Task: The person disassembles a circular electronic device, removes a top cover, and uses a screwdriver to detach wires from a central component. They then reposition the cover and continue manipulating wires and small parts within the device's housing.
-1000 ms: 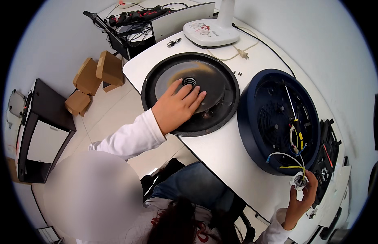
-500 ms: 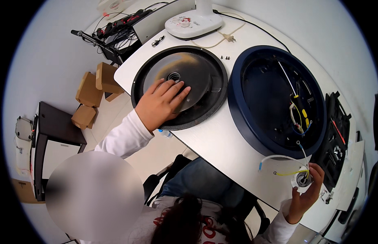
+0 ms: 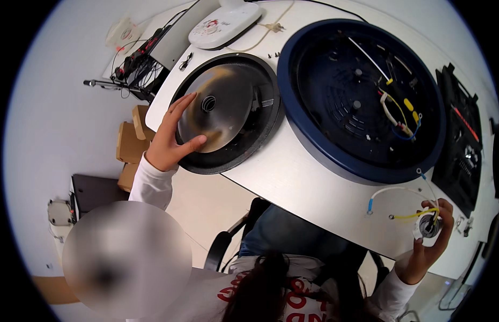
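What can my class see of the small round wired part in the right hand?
The small round part has a white, plastic-looking body around a grey, metallic-looking face turned toward the camera. Two white wires and a yellow wire leave it; each white one ends in a blue sleeve, and ring terminals tip all three. The right hand grips it by the sides, on the person's side of the blue housing.

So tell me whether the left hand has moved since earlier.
Yes, leftward: against the black pan, the left hand has gone from below the central spring to its left.
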{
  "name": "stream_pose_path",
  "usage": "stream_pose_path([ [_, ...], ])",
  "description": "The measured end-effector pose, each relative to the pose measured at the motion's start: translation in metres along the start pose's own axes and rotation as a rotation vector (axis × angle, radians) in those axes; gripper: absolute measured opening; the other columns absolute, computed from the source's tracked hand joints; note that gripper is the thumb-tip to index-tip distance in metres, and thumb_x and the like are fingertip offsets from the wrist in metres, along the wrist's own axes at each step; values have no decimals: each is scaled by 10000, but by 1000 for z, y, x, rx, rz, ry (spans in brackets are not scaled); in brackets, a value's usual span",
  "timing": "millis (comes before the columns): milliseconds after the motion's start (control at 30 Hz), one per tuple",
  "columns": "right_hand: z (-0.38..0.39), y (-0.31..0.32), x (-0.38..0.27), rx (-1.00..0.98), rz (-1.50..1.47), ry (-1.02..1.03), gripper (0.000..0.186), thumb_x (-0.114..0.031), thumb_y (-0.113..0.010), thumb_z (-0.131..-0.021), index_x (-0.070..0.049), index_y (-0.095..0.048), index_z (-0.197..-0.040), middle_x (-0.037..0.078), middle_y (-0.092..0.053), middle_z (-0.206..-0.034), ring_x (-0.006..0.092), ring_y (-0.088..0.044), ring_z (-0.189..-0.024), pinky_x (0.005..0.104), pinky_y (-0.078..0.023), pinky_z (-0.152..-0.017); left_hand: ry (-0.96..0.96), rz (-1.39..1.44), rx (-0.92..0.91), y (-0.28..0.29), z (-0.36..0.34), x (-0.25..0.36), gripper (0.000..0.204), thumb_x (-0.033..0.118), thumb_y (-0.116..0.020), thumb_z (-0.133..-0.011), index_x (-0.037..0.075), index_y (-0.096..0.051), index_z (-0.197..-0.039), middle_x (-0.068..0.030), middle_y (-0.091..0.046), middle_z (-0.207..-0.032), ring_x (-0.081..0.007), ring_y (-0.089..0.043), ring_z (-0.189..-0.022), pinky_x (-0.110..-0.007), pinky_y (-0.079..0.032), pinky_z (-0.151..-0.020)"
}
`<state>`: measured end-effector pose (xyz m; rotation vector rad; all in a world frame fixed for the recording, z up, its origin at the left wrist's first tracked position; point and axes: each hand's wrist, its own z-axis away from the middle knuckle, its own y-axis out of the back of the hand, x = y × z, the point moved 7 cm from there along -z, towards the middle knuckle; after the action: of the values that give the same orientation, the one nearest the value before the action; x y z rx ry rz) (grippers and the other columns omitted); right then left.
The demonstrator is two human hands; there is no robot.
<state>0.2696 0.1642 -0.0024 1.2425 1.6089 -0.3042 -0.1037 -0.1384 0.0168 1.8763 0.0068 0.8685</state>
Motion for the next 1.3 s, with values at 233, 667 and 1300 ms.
stream_pose_path([
  [233,23,1,36,-37,-31,-70,595,-352,-651,-742,-33,-455,-1204,174,-415,-1219,251,-535,-994,372,-404,-875,-115,-344,-117,-35,-24,37,935,282,-794,-598,39,-334,-1375,-198,-376,-1365,-378,-355,-1255,-422,-297,-1026],
  [667,30,7,34,-105,47,29,575,-363,-617,-788,-58,-424,-1235,177,-378,-1228,252,-510,-1029,349,-439,-865,-39,-591,-168,-50,-45,30,947,235,-749,-497,199,-391,-1372,-138,-308,-1428,-380,-312,-1297,-575,-294,-985],
  [1300,37,18,2,163,982,114,436,-23,-506,-812,-33,-497,-1248,170,-482,-1282,329,-441,-1215,432,-364,-993,-93,-654,-144,-48,-40,31,920,322,-770,-564,209,-365,-1382,-132,-317,-1414,-364,-283,-1309,-594,-254,-1011],
])
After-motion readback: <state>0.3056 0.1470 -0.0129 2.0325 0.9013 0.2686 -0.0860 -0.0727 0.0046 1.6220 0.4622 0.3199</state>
